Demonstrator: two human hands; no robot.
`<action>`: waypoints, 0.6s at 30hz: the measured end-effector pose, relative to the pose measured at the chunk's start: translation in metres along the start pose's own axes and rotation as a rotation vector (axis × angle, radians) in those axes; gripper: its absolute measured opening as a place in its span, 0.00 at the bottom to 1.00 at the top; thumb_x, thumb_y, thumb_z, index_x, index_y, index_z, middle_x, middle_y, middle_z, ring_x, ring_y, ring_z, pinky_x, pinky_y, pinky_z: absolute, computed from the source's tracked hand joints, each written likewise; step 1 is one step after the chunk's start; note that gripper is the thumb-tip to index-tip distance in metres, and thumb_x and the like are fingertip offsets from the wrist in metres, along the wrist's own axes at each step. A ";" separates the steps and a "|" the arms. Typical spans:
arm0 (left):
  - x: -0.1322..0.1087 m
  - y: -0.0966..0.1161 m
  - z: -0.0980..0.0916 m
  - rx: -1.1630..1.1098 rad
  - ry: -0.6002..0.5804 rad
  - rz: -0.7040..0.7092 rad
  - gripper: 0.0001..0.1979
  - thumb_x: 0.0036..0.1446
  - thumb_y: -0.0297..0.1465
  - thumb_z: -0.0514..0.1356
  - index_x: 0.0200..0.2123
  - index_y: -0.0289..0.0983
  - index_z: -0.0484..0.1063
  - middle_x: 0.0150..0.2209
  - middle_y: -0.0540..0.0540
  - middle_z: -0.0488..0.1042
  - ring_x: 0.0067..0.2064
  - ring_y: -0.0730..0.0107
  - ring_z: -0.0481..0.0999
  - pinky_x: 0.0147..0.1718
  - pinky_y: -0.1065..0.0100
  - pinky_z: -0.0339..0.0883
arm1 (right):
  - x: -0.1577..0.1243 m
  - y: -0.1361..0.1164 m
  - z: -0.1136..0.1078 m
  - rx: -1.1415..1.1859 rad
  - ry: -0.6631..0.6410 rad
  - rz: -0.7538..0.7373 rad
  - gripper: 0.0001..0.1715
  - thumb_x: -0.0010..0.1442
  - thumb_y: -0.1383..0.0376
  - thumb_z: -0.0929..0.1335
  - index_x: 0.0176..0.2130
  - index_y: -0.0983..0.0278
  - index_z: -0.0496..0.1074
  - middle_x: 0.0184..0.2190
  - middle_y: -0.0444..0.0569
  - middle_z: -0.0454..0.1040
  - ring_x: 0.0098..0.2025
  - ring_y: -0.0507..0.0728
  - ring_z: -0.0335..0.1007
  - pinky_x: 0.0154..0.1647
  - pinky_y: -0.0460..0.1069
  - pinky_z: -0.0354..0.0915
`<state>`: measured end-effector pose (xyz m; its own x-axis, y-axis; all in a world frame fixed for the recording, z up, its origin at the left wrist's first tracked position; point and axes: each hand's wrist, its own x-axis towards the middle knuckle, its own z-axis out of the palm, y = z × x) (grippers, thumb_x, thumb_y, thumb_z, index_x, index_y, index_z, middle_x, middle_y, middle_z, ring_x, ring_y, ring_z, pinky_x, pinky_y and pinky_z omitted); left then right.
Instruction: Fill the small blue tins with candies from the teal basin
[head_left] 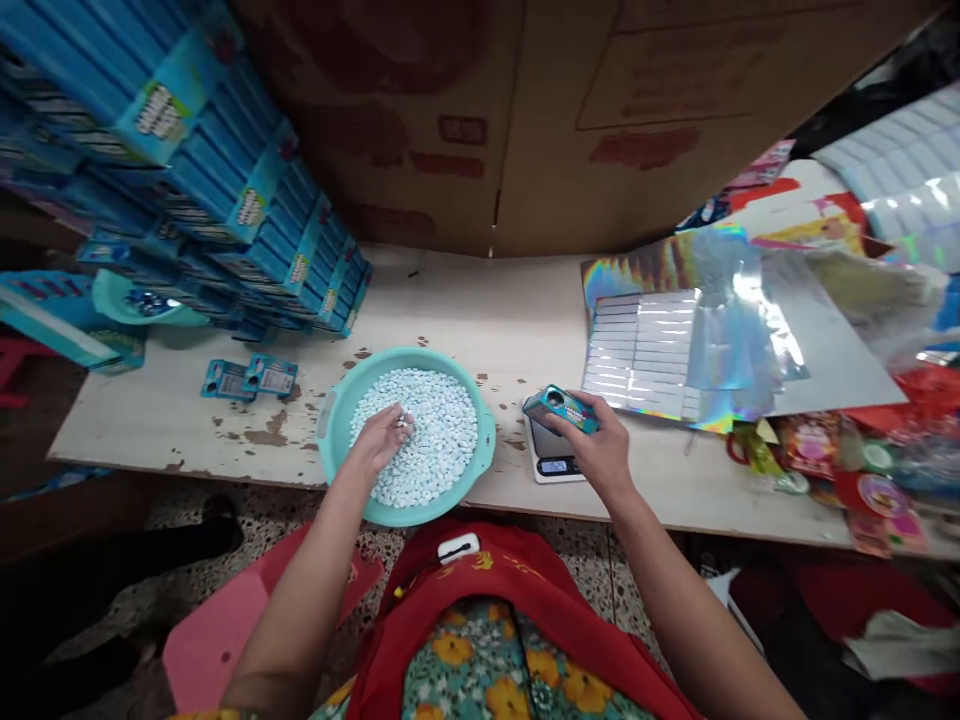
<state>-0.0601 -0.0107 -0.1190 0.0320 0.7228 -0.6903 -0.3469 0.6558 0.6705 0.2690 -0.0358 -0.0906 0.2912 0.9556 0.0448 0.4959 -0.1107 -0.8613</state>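
Worn pale table (465, 300), its top chipped and stained brown in patches, set against a wall of large cardboard cartons (525, 110); speckled floor below its near edge.

Left hand (382, 435): reaching over the near rim into a round teal basin (330, 420), fingers curled and pinching a few small white pieces from the heap; palm down, resting on the heap.

White tablets (435, 430): small pellets filling the basin, heaped to just under its rim. Basin stands at the near edge of the table, slightly overhanging it, left of centre.

Right hand (600, 450): closed around a small teal dispenser box (562, 405), gripped at its right end. Box lies roughly level, long axis running left to right, opening end turned toward the basin. It hangs just above a small white digital scale (551, 455); whether it touches the pan cannot be told.

Relation of note: the box lies to the right of the left hand, near it, with only the basin's right rim between; the left hand is the one at the tablets, the right the one carrying the box.

Scale: at the near edge, just beside the basin's right rim, display facing the person.

Two flat blue carded packs (251, 378): left of the basin, apart from it.

Stack of blue cartons (225, 180): far left corner, leaning, many rows.

Holographic sheets (675, 340): right half of the table, overlapping, with bright wrappers and clutter past them at the right edge.
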 end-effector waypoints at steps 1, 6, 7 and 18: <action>-0.006 0.005 0.001 0.017 -0.009 0.022 0.12 0.48 0.33 0.65 0.30 0.35 0.64 0.25 0.48 0.69 0.22 0.78 0.67 0.19 0.77 0.55 | -0.002 -0.016 0.003 0.007 -0.041 -0.056 0.26 0.49 0.52 0.73 0.45 0.61 0.71 0.41 0.49 0.73 0.43 0.58 0.69 0.47 0.54 0.65; -0.055 0.048 0.024 0.501 -0.150 0.303 0.08 0.53 0.34 0.60 0.31 0.35 0.68 0.23 0.51 0.68 0.23 0.77 0.65 0.22 0.75 0.58 | -0.014 -0.074 0.051 0.045 -0.359 -0.245 0.22 0.52 0.55 0.72 0.46 0.60 0.70 0.41 0.49 0.73 0.44 0.59 0.69 0.46 0.53 0.65; -0.064 0.056 0.029 0.651 -0.164 0.379 0.07 0.54 0.34 0.59 0.32 0.36 0.69 0.24 0.50 0.68 0.24 0.76 0.66 0.24 0.73 0.60 | -0.016 -0.078 0.065 0.037 -0.400 -0.259 0.21 0.52 0.56 0.72 0.45 0.60 0.70 0.41 0.50 0.73 0.44 0.59 0.70 0.46 0.54 0.65; -0.071 0.057 0.010 1.218 -0.194 0.791 0.15 0.53 0.21 0.51 0.41 0.38 0.70 0.41 0.45 0.71 0.46 0.64 0.70 0.46 0.63 0.63 | -0.039 -0.101 0.138 -0.051 -0.556 -0.322 0.20 0.52 0.58 0.72 0.45 0.58 0.70 0.40 0.48 0.73 0.43 0.60 0.70 0.45 0.54 0.65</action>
<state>-0.0725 -0.0224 -0.0294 0.3706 0.9268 -0.0604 0.6526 -0.2136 0.7269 0.0946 -0.0242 -0.0756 -0.3398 0.9403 0.0165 0.5299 0.2059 -0.8226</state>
